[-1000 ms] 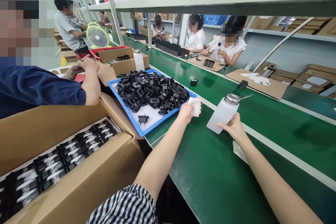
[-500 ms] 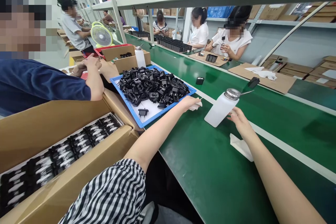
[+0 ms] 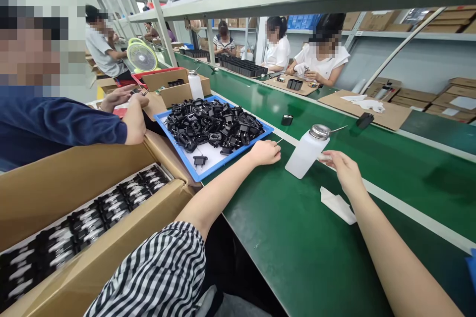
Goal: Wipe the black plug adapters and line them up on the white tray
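Note:
Beside the blue tray's near right corner, my left hand [image 3: 266,152] is closed, with the tip of a thin pale stick [image 3: 279,141] showing past its fingers. My right hand [image 3: 345,171] pinches a small white wipe [image 3: 325,157] just right of a white plastic bottle [image 3: 305,153]. That bottle has a metal top with a thin metal piece jutting out to the right. A folded white wipe [image 3: 337,205] lies on the green surface near my right forearm. Black plug housings [image 3: 214,124] are heaped in the blue-rimmed tray [image 3: 223,162].
An open carton [image 3: 148,218] of packed black parts stands at left. A co-worker's navy sleeve [image 3: 63,121] is beside it. Single black cases [image 3: 286,120] sit on the green belt [image 3: 256,95]. More people work across it, beneath an overhead shelf [image 3: 297,2].
The white wipe at my left hand no longer shows there; my right hand, open before, now pinches a wipe. The co-worker's hands at left have moved apart a little.

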`<state>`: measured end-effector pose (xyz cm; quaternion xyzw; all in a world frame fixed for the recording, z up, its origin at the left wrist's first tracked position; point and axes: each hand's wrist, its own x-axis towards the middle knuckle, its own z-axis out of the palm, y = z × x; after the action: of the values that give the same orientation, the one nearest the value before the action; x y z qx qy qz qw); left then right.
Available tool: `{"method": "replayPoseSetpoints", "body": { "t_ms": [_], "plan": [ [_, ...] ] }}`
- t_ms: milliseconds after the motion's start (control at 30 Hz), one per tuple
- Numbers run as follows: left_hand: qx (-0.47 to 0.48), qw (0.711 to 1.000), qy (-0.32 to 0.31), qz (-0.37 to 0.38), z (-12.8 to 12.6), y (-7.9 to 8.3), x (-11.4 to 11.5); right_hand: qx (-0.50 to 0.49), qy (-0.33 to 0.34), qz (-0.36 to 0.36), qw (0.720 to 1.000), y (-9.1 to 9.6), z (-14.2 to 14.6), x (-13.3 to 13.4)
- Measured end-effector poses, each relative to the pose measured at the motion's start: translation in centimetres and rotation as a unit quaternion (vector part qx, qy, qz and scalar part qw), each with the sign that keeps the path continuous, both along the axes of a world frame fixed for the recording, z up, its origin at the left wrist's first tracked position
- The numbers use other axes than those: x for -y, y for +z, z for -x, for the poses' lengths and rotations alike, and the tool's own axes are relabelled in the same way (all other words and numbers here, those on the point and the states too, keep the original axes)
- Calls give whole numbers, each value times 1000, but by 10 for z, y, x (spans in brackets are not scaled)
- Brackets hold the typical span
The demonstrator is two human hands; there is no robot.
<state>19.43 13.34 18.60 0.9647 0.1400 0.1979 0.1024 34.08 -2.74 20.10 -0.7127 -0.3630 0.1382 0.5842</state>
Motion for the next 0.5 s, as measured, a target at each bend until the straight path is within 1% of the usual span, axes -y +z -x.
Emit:
{"method": "replayPoseSetpoints", "body": {
  "t_ms": [133,267,400,500],
  "plan": [
    [-37,993,-24,-106,-6,0,-7,25,18,16,999,-1,1,0],
    [-44,982,-44,-178,-3,3,-11,13,16,26,999,-1,0,2],
    [-26,973,-50,-225,6,8,-7,-6,-50,66,997,-1,-10,1],
    [16,959,-39,-282,11,4,-3,-14,-84,102,991,-4,-25,-6]
  ]
}}
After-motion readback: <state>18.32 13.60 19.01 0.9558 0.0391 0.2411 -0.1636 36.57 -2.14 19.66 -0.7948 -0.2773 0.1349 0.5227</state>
